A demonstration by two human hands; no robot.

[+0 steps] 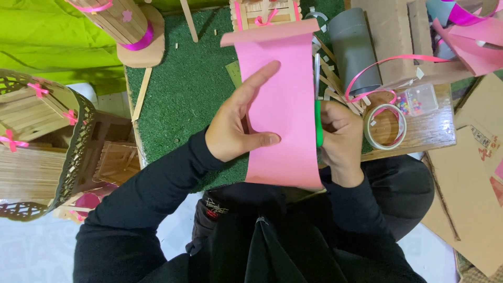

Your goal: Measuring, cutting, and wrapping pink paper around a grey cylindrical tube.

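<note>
A long pink paper sheet is held upright over a board covered in green artificial turf. My left hand pinches the sheet's left edge, thumb in front and index finger stretched up across it. My right hand grips scissors with green handles along the sheet's right edge; their metal blade points up beside the paper. Both arms wear black sleeves.
A roll of tape and a small box of beads sit on a wooden board at right, with a grey tube, pink ribbon and cardboard. Stick-built craft pieces stand at left; a stick cylinder at top.
</note>
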